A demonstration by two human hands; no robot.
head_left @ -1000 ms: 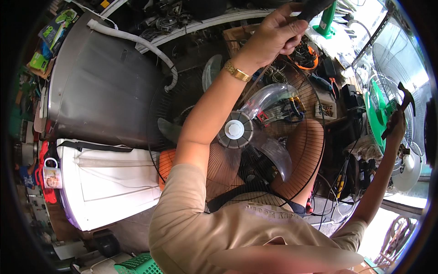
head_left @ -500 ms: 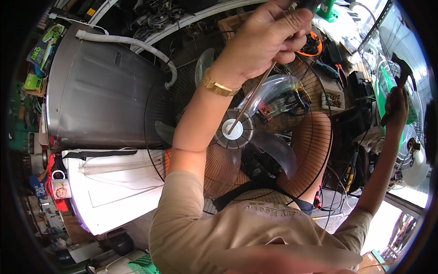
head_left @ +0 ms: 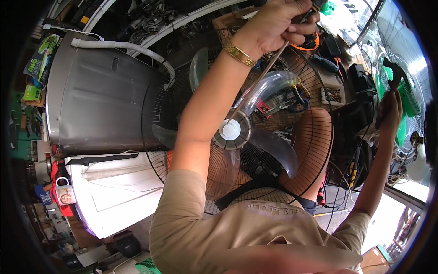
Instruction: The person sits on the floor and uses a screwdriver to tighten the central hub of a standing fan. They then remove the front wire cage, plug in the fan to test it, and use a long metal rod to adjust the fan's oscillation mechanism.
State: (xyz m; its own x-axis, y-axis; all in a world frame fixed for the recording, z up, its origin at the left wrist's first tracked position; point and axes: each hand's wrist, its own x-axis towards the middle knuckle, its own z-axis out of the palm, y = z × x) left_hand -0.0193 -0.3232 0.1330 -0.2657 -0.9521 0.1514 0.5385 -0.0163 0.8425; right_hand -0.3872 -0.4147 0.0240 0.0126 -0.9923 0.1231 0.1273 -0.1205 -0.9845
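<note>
My left hand [head_left: 278, 27], with a gold watch [head_left: 241, 55] at its wrist, is closed around the handle of a long screwdriver [head_left: 261, 82]. Its thin shaft slants down to the white cap [head_left: 229, 130] at the centre of a fan, where the tip meets the cap's upper edge. Clear blades [head_left: 278, 146] spread from the hub inside a round black wire guard [head_left: 329, 150], which lies over my lap. Out to the right, my right hand [head_left: 390, 109] grips a hammer [head_left: 395, 71], its dark head raised above the fist.
A grey metal casing [head_left: 100, 96] with a pale hose [head_left: 123, 44] stands at the left, above a white panel [head_left: 123, 192]. A small tray of screws [head_left: 334, 95] and a blue-handled tool [head_left: 326, 65] lie at the upper right. Another fan guard [head_left: 410, 50] leans at the far right.
My left hand has shifted up and to the right, and the screwdriver tip has gone from the middle of the white cap to its upper edge. The hammer has moved slightly left.
</note>
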